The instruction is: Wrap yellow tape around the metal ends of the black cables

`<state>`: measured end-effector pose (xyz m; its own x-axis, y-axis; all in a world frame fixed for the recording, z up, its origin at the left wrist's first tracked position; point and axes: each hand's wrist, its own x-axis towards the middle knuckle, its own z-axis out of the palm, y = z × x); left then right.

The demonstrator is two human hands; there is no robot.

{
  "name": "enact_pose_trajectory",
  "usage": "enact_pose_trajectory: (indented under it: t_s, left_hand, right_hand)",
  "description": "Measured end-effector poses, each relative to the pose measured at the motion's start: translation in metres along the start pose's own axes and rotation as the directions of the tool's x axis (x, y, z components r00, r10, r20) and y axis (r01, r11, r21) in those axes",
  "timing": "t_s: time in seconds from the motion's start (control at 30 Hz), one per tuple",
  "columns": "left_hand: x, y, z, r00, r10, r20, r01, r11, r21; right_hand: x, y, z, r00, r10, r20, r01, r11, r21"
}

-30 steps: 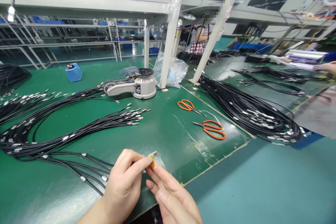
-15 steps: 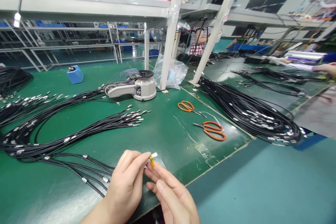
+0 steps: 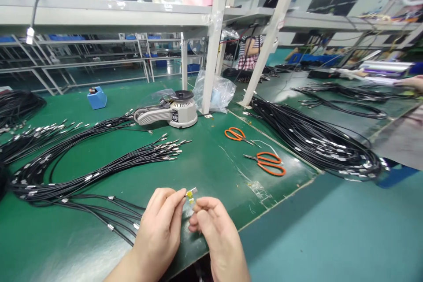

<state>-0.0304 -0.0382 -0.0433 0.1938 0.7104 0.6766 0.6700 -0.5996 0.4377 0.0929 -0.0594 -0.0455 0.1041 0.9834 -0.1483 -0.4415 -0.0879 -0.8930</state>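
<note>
Head view: connector (image 3: 192, 192) between left hand (image 3: 160, 224) and right hand (image 3: 220, 231)

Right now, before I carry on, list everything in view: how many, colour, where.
Small connector: one, silver, yellow film beside it, at left fingertips
Cable bundles: several, black with silver ends, left and right
Scissors: two, orange handles, right of centre
Round-topped device: one, grey and black, mid-table
Small holder: one, blue, far left
Plastic bag: one, clear, by the posts
Table: green, below everything
Shelf: white, overhead; items on top
Co-worker: one, striped top, background
Another hand: one, right edge
Left hand: one, bare, lower centre
Right hand: one, bare, beside it
</note>
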Motion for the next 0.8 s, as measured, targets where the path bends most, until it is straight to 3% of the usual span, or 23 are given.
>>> enact_pose_trajectory:
  t_s: [0.2, 0.33, 0.47, 0.6, 0.8]
  left_hand:
    - [0.000, 0.000, -0.001, 1.000, -0.019, 0.006, 0.019, 1.000, -0.004]
    - [0.003, 0.002, -0.002, 0.996, -0.093, 0.016, 0.094, 0.993, -0.076]
    - [0.006, 0.006, -0.008, 0.974, -0.200, 0.109, 0.215, 0.964, -0.154]
    - [0.008, 0.008, -0.013, 0.908, -0.359, 0.214, 0.400, 0.896, -0.192]
    - [0.012, 0.010, -0.014, 0.751, -0.578, 0.319, 0.655, 0.713, -0.250]
  right_hand:
    - [0.012, -0.001, 0.007, 0.997, -0.033, 0.070, 0.043, 0.988, -0.146]
    - [0.008, -0.007, 0.007, 0.995, -0.057, 0.086, 0.074, 0.976, -0.206]
    - [0.005, -0.010, 0.005, 0.986, -0.128, 0.108, 0.155, 0.945, -0.287]
    - [0.009, -0.006, 0.005, 0.974, -0.183, 0.136, 0.221, 0.904, -0.365]
    - [0.015, -0.002, 0.007, 0.959, -0.232, 0.162, 0.280, 0.861, -0.424]
